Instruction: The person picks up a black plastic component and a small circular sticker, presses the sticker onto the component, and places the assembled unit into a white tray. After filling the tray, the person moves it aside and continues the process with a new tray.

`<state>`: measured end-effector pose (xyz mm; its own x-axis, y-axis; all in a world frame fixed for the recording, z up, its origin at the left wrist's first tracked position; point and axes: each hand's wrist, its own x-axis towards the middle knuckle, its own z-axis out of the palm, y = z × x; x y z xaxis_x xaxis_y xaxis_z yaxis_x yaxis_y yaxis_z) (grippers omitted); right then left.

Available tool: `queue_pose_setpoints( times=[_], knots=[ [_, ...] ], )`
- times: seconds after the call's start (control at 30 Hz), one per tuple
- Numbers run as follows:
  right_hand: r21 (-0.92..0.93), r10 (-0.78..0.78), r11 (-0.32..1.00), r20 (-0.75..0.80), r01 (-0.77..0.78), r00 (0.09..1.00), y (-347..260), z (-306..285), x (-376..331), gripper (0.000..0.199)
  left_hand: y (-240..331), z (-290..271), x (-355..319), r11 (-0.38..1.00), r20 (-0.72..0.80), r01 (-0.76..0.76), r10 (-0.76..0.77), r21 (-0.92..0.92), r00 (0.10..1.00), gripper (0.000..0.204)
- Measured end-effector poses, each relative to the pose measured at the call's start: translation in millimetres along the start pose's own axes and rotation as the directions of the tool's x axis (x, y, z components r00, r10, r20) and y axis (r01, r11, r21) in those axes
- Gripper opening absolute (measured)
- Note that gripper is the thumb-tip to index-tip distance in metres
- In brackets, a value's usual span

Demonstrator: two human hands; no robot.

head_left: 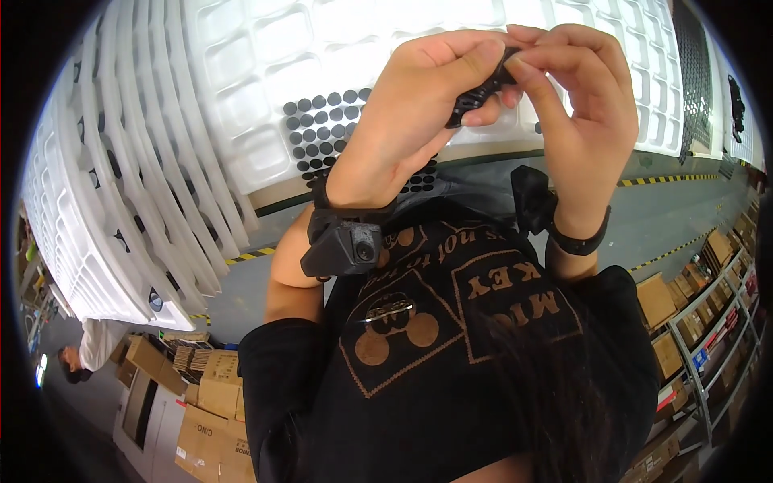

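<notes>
My left hand [419, 101] is closed round a small glossy black moulded part [473, 103], which slants up to the right between both hands. Thumb and fingertips of my right hand [592, 113] pinch at its upper end; whether something smaller lies between those fingertips is hidden. Below and left of my left hand lies a sheet of black round dots [325, 129], set in rows and partly covered by the wrist. Under both hands spreads a white moulded tray [250, 153] with square pockets.
Several white trays [153, 161] stand stacked on edge at the left. Cardboard boxes [213, 435] are at lower left, with a person [88, 350] beyond. Metal shelving [708, 354] with boxes stands at the right. Yellow-black tape [668, 179] marks the grey floor.
</notes>
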<state>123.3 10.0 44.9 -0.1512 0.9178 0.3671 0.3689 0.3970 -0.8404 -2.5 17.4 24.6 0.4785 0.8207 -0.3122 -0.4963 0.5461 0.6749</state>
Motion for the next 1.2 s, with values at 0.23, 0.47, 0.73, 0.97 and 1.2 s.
queue_pose_setpoints(
  times=[0.23, 0.47, 0.73, 0.97, 1.2],
  knots=[
    [0.249, 0.192, 0.953, -0.046, -0.175, 0.980, -5, -1, 2, 0.018, 4, 2, -2, 1.000, 0.004, 0.003, -0.003, -0.017, 1.000, 0.033],
    [-0.103, 0.074, 0.993, 0.165, -0.057, 0.984, -4, -11, 5, 0.023, 1, -1, -1, 0.999, 0.000, -0.032, 0.032, -0.033, 0.999, 0.030],
    [0.319, 0.085, 0.943, 0.030, -0.090, 0.996, 13, -10, -5, 0.024, 6, -3, -1, 0.998, 0.076, 0.012, -0.007, -0.062, 0.997, 0.025],
    [0.324, 0.349, 0.905, -0.204, -0.274, 0.915, 12, -33, -8, 0.028, 4, -5, -2, 0.997, 0.037, 0.007, -0.004, -0.078, 0.999, 0.022],
    [-0.115, 0.005, 0.992, -0.401, -0.056, 0.916, 8, -23, -13, 0.025, 2, -7, 1, 0.998, 0.046, -0.004, 0.007, -0.061, 0.999, 0.021]
  ],
)
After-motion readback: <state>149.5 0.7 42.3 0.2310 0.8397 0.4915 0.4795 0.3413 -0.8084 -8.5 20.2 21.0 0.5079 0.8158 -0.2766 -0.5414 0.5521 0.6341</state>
